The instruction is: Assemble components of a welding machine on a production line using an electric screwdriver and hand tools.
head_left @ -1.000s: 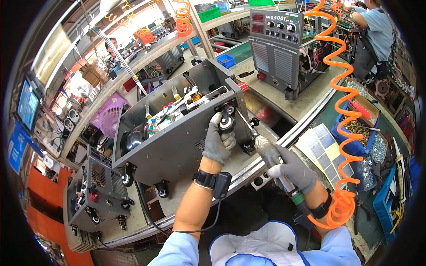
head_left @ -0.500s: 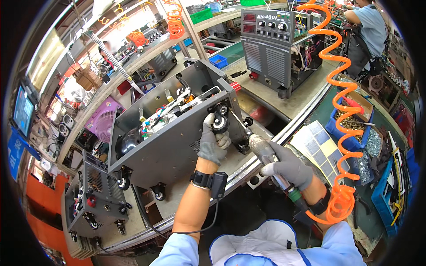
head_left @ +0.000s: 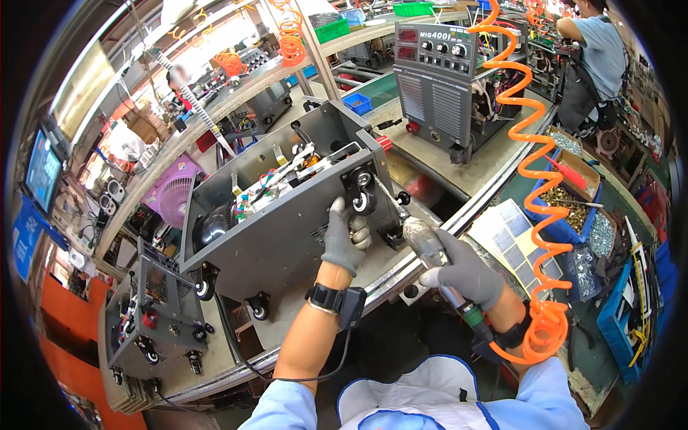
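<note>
Left hand [head_left: 345,242], curled, contents unclear, has slipped down, seemingly freeing the caster [head_left: 364,198]; right hand [head_left: 469,274] grips the driver [head_left: 421,239] over the counter's edge [head_left: 387,286].

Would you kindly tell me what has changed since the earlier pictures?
The left hand has slid down from the caster, seemingly letting go of it. The right hand still holds the power driver, pointed toward the caster; the grey housing stays put.

Left hand [head_left: 347,236] is lying close to caster [head_left: 363,201] on grey case [head_left: 279,240]. Right hand [head_left: 467,271] is gripping driver [head_left: 423,242], its bit [head_left: 388,191] pointing toward caster. Orange hose [head_left: 546,337] is hanging at right.
</note>
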Motion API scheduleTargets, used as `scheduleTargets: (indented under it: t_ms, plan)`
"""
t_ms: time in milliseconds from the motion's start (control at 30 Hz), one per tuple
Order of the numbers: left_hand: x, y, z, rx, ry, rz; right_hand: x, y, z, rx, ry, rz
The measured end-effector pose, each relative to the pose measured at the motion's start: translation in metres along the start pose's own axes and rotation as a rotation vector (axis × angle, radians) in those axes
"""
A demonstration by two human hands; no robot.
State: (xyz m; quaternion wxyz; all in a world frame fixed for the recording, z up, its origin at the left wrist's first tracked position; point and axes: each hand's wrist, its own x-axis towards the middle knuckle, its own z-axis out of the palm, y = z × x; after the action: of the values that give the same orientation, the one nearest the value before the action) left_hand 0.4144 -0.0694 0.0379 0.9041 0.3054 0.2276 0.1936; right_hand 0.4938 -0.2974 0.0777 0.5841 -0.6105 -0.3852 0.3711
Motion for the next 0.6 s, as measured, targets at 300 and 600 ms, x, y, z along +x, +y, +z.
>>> scheduleTargets:
  t_ms: [300,600]
  plan:
    - [-0.019,-0.010,-0.040,-0.160,-0.017,-0.125,-0.033,-0.012,-0.007,0.097,-0.126,0.092]
    - [-0.034,-0.006,-0.031,-0.049,-0.175,-0.014,-0.052,-0.011,0.000,-0.115,-0.202,0.203]
